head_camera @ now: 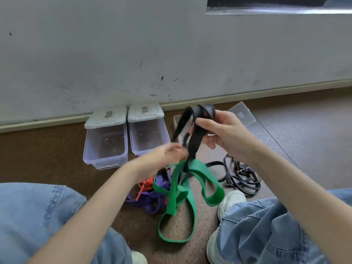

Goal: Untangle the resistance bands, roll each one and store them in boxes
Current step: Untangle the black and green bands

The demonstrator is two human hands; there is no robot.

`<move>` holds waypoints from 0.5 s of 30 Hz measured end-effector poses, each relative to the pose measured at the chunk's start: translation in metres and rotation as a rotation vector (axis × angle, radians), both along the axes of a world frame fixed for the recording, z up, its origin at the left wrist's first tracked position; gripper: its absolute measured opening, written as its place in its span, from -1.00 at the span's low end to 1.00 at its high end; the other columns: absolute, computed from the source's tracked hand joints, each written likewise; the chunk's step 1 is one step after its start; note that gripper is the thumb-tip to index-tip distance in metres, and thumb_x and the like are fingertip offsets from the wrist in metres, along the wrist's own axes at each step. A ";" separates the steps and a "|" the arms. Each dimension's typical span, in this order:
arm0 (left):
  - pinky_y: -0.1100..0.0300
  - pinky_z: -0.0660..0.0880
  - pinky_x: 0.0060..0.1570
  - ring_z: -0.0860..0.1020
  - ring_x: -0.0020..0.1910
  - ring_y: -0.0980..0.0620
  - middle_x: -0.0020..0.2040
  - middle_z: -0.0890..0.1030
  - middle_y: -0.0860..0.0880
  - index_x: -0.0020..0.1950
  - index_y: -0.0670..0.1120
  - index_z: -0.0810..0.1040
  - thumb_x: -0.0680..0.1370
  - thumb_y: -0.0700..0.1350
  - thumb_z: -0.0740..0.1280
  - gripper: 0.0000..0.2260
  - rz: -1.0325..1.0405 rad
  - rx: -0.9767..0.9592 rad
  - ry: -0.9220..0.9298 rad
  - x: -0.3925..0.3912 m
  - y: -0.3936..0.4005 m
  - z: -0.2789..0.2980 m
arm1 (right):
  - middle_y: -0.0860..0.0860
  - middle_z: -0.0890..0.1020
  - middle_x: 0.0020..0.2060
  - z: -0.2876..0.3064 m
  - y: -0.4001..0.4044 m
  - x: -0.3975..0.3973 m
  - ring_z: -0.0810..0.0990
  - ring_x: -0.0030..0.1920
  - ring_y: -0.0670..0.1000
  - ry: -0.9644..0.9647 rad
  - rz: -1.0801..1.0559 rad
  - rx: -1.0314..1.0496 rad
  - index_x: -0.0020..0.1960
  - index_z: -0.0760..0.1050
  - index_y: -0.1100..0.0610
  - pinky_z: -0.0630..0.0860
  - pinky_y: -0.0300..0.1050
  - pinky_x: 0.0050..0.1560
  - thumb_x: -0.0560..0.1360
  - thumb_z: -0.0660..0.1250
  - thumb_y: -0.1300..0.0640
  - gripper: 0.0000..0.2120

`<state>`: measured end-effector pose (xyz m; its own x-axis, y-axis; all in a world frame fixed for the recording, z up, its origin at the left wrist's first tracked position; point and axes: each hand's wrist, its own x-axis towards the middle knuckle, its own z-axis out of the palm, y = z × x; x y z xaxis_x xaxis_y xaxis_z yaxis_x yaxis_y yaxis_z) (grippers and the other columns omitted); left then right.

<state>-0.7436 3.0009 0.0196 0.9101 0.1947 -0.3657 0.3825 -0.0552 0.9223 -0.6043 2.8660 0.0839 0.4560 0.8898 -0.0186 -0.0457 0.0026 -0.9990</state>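
Observation:
My right hand (222, 130) holds up a wide black band (196, 134), its loops bunched above the fingers. A green band (190, 189) hangs tangled from the black one and trails onto the floor. My left hand (163, 157), blurred, is closed around the black band just above the green one. Purple bands (150, 199) and a thin orange band (145, 184) lie heaped on the floor under the left hand. A thin black band (242, 178) lies coiled to the right.
Two clear lidded boxes (106, 141) (148, 134) stand against the wall. A third box (178, 121) sits open behind my hands, its lid (242, 114) lying to the right. My jeans-clad knees and white shoes (230, 201) flank the pile.

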 end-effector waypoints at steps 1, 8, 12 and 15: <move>0.33 0.42 0.15 0.49 0.19 0.18 0.25 0.52 0.07 0.34 -0.01 0.38 0.31 0.20 0.46 -0.32 -0.125 0.179 0.061 -0.001 -0.007 -0.017 | 0.14 0.64 -0.28 0.002 0.002 -0.002 0.42 -0.53 -0.08 0.050 0.016 0.040 -0.07 0.48 0.31 0.34 -0.30 -0.56 0.55 0.23 0.28 -0.90; 0.29 0.46 -0.26 0.56 -0.21 0.08 -0.26 0.58 0.04 -0.18 -0.04 0.46 0.39 -0.16 0.46 -0.82 0.089 0.516 0.105 0.012 -0.008 -0.046 | 0.01 0.62 -0.41 0.000 -0.006 0.013 0.42 -0.53 -0.08 -0.100 -0.119 -0.120 -0.17 0.47 0.19 0.24 -0.34 -0.60 0.55 0.24 0.23 -0.87; 0.38 0.36 -0.45 0.47 -0.47 0.23 -0.36 0.51 0.02 -0.23 -0.06 0.47 0.35 -0.20 0.47 -0.82 0.172 0.441 0.067 0.015 0.008 -0.016 | 0.06 0.59 -0.18 -0.018 -0.014 0.033 0.58 -0.19 -0.01 -0.607 -0.210 -0.640 0.00 0.41 0.17 0.45 -0.23 -0.31 0.52 0.28 0.17 -0.90; 0.23 0.40 -0.38 0.46 -0.41 0.06 -0.35 0.50 -0.03 -0.21 -0.07 0.48 0.39 -0.26 0.43 -0.84 0.348 0.272 0.000 0.017 0.012 0.005 | 0.08 0.57 -0.03 -0.034 -0.014 0.024 0.54 -0.08 0.07 -0.822 0.064 -0.839 0.29 0.27 0.18 0.51 -0.09 -0.14 0.53 0.29 0.09 -0.60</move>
